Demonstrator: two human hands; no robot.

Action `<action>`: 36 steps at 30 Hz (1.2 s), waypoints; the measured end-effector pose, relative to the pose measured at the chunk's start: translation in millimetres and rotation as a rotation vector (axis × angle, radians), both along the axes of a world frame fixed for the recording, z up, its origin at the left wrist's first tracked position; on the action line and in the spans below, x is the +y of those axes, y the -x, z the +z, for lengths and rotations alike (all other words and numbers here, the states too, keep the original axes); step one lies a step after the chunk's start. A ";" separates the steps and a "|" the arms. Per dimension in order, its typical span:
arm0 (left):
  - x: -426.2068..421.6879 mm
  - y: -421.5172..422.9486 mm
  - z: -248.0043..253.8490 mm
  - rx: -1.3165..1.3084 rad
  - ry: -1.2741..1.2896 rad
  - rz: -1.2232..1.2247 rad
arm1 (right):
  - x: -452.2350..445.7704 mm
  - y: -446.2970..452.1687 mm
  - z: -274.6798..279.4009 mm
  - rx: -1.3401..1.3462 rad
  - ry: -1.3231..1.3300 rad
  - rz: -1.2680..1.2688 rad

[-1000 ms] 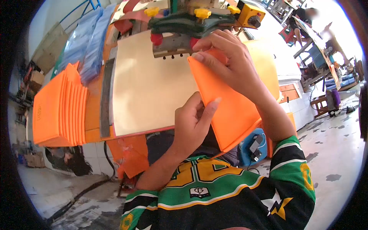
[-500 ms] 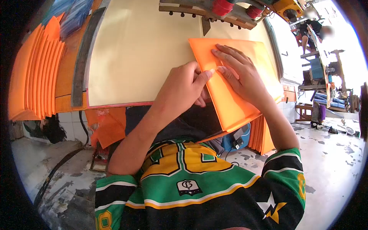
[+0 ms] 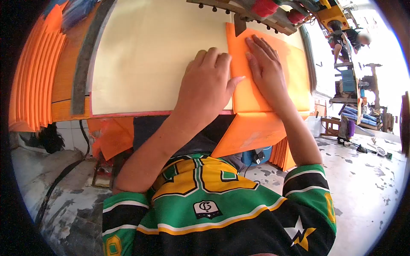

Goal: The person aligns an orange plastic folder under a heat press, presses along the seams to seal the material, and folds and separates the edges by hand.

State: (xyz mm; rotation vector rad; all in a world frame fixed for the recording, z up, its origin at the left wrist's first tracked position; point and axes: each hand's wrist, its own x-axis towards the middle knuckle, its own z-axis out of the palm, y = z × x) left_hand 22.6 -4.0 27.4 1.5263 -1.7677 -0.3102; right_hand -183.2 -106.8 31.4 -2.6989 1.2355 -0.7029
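A folded orange sheet (image 3: 294, 64), possibly a bag, lies on the cream work surface (image 3: 141, 55), its lower part hanging over the front edge. My right hand (image 3: 268, 70) rests flat on the sheet, fingers stretched out together and thumb apart. Beside the sheet's left edge is my left hand (image 3: 207, 79), its fingers bent against the cream surface. The left thumb reaches out over the orange edge. Just above the sheet hangs a machine bar (image 3: 252, 17) with a pointed metal plate (image 3: 240, 25) and a row of bolts.
Orange folded pieces (image 3: 38, 77) stand stacked at far left, beside a dark metal strip (image 3: 87, 64). More orange pieces (image 3: 282, 153) sit below the table, near a blue item (image 3: 252, 157). Another person (image 3: 350, 40) is at the far right. A black cable (image 3: 60, 179) runs along the floor.
The orange sheet has moved farther in under the bar and straightened, its lower part now folded down over the edge. My left hand has let go of its edge; my right hand moved up with it.
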 end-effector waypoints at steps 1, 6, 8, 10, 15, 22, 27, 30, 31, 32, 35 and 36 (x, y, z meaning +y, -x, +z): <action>0.0 1.2 -4.5 0.007 -0.006 0.003 | -3.3 -0.9 -3.0 -0.018 0.024 -0.036; 1.2 7.1 -20.3 -0.179 0.103 -0.083 | -4.8 -6.4 -2.7 0.013 0.028 -0.131; 2.5 6.9 -20.0 -0.206 0.069 -0.088 | -5.3 -5.4 -3.3 0.009 0.052 -0.131; 2.5 7.1 -17.9 -0.237 0.042 -0.094 | -5.0 -5.6 -2.8 0.017 0.046 -0.139; 1.5 9.3 -18.7 -0.231 0.026 -0.083 | -6.9 -4.3 -3.2 0.032 0.042 -0.150; 1.8 8.4 -16.6 -0.234 0.021 -0.091 | -8.7 -7.8 7.5 0.015 -0.021 -0.126; 0.8 8.6 -16.8 -0.219 0.021 -0.104 | -29.3 -6.3 4.5 -0.053 -0.121 -0.029; -0.7 9.3 -16.7 -0.194 0.019 -0.105 | -42.2 -13.9 5.0 -0.032 -0.172 0.006; -0.9 9.2 -16.8 -0.189 0.021 -0.101 | -46.8 -15.3 2.9 -0.011 -0.191 -0.003; -0.6 9.1 -17.1 -0.184 0.017 -0.103 | -49.6 -16.3 0.9 0.010 -0.212 -0.010; 0.4 8.7 -17.4 -0.179 0.007 -0.101 | -51.8 -17.6 -3.4 0.062 -0.177 -0.029; 0.7 9.3 -16.7 -0.180 0.007 -0.105 | -50.4 -18.7 -4.6 0.065 -0.179 -0.030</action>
